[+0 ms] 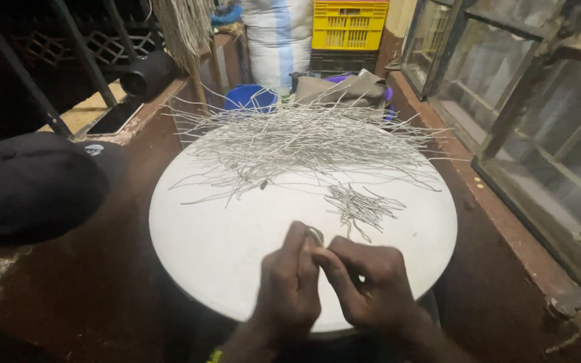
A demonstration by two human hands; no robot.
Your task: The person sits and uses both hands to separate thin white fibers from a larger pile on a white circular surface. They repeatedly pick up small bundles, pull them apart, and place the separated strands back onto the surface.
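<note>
Head view: left hand (pixel 289 286) and right hand (pixel 370 286) pinch one wire (pixel 315 235) together; it wants bending slowly, near the fingertips.

Left hand (pixel 289 282) and right hand (pixel 364 286) blurred; forearms cut off.

My two hands are close together, low and in the middle, right in front of me. My left hand (pixel 289 286) has its back up toward me, and its fingers (pixel 297 245) curl in and point up and to the right. My right hand (pixel 371 286) sits just beside it, a bit lower, with its fingers (pixel 334 265) bent and reaching left. The tips of both hands meet and pinch together in one tight little spot. Both wrists come up from the bottom edge. My hands look a bit blurry.
</note>
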